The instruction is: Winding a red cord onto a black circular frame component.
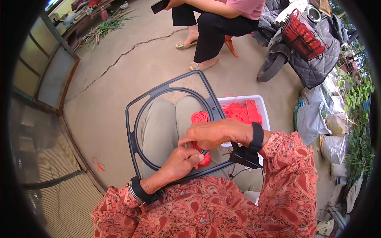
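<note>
A black frame [132, 143] with a large round opening lies across my lap. Red cord [199, 117] is coiled at the right side of its inner ring, with another red clump lower down by my fingers. My left hand [178, 163] is closed, thumb and fingers pinching the ring beside the lower clump. Just above it, my right hand [216, 134] reaches across the frame's right side, fingers bent down around the red cord; its fingertips are partly hidden. Dark bands circle both wrists, and a black device hangs below the right one.
A white tub [265, 112] holding more red cord stands right of the frame. Ahead, a person [222, 23] sits with a phone [160, 6]. A scooter [274, 61] with a red basket and white sacks [311, 119] are on the right. A red cord scrap [99, 164] lies left.
</note>
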`<state>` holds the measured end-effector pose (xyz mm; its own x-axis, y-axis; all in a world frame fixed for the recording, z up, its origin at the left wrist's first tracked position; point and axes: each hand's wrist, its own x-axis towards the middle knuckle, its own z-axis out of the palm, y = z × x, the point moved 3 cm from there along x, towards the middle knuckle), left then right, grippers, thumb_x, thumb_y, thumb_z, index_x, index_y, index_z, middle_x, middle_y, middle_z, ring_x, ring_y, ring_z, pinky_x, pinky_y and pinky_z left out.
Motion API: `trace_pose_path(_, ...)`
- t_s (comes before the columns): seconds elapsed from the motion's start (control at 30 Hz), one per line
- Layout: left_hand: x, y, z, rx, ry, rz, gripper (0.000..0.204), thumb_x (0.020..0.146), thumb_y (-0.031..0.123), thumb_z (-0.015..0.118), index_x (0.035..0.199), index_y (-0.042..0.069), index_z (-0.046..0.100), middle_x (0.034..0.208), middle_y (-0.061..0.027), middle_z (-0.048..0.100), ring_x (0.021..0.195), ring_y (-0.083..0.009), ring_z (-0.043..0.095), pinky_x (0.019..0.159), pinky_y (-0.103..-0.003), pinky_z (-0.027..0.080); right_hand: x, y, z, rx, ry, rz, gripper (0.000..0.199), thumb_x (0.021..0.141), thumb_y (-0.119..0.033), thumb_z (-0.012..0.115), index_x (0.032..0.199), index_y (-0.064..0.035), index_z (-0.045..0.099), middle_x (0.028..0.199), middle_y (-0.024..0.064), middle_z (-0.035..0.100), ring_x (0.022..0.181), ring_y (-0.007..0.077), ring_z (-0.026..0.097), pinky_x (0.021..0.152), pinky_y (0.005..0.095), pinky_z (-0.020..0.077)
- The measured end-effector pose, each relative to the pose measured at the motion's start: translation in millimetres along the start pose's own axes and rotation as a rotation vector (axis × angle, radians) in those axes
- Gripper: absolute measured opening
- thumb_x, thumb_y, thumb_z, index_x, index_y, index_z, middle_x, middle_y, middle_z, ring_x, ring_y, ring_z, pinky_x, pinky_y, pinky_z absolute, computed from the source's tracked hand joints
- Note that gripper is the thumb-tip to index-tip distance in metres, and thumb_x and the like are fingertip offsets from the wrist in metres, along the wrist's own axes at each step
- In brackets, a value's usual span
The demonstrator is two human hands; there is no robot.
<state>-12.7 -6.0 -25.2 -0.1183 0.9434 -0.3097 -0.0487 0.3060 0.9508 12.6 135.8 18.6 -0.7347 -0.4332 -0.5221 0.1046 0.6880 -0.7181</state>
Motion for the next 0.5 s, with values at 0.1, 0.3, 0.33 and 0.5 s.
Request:
trace_pose_path(0.1,7,3,-3,0.059,0.003,-0.068,0.030,0.098,0.022,0.056,0.080,0.000,0.065,0.070,0.0039,0.056,0.070,-0.0050,0.047,0.063,-0.024,0.039,-13,3,1,-0.012,0.347,-0.237,0.029,0.074,0.000,0.059,0.103,-0.0040,0.062,0.082,0.0124,0.061,0.092,0.0321,0.058,0.079,0.0413,0.0452)
trace_pose_path(0.3,6,5,-4,0.034,0.033,-0.122,0.029,0.099,0.021,0.055,0.083,0.000,0.067,0.073,0.0035,0.059,0.067,-0.0051,0.047,0.060,-0.024,0.039,-79,-25,17,-0.226,0.831,0.022,0.017,0.079,-0.019,0.067,0.089,-0.0052,0.066,0.079,0.0086,0.057,0.087,0.0275,0.054,0.081,0.0378,0.0416)
trace_pose_path(0.33,7,1,-2,-0.013,0.050,-0.125,0.028,0.099,0.020,0.054,0.084,0.000,0.067,0.073,0.0027,0.060,0.068,-0.0053,0.048,0.061,-0.024,0.040,-84,-25,30,-0.303,0.828,0.183,0.020,0.079,-0.025,0.069,0.081,-0.0050,0.067,0.079,0.0082,0.056,0.085,0.0260,0.053,0.082,0.0381,0.0403)
trace_pose_path(0.5,11,-11,16,-0.178,0.058,-0.066,0.026,0.099,0.016,0.053,0.086,-0.001,0.068,0.075,0.0002,0.063,0.070,-0.0056,0.051,0.064,-0.023,0.043,-76,-15,86,-0.546,0.985,0.261,0.035,0.078,-0.038,0.070,0.066,-0.0048,0.069,0.074,0.0076,0.057,0.087,0.0240,0.052,0.094,0.0454,0.0337)
